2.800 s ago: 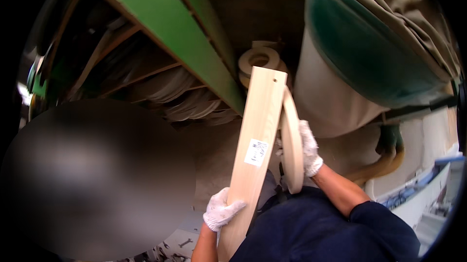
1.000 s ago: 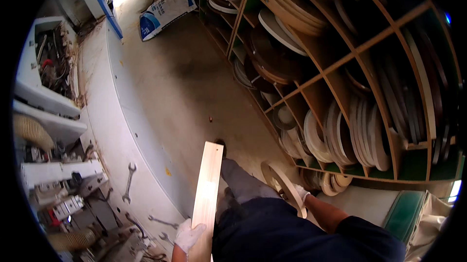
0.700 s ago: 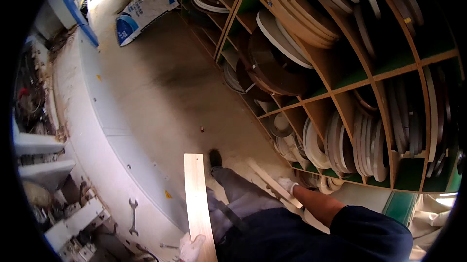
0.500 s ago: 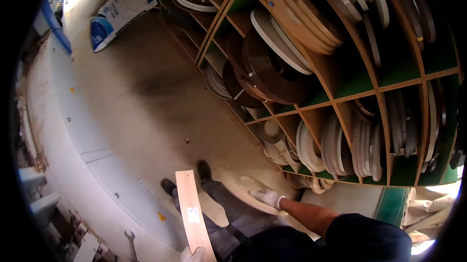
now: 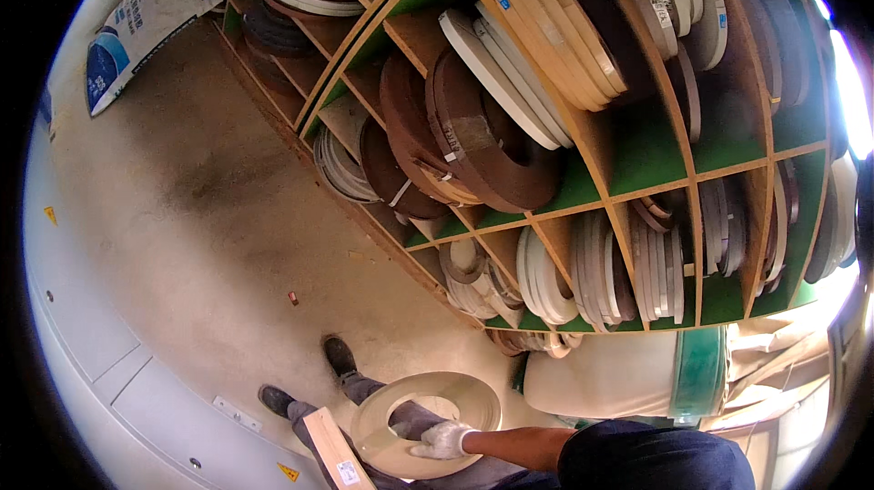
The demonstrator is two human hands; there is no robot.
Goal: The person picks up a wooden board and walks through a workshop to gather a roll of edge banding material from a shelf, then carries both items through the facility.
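Observation:
My right hand (image 5: 443, 442), in a white glove, grips a wide beige roll of edge banding (image 5: 475, 394) by the near part of its ring. The roll lies tilted over my legs, and my trousers show through its open middle. Just left of it, a light wooden board (image 5: 326, 435) with a small white label rises from the lower edge, its upper end near the roll. My left hand is out of the picture, so its hold on the board cannot be seen.
A shelf rack (image 5: 546, 215) full of edge-banding rolls stands ahead and to the right. A white-and-blue sack (image 5: 150, 21) lies at the far left. A pale machine side (image 5: 173, 417) runs along the left. A large white bundle with a green band (image 5: 699, 372) sits at the right.
The roll has come up from beside my right leg to in front of my legs, beside the board. My left hand has dropped out of view. The whole view has turned to the right.

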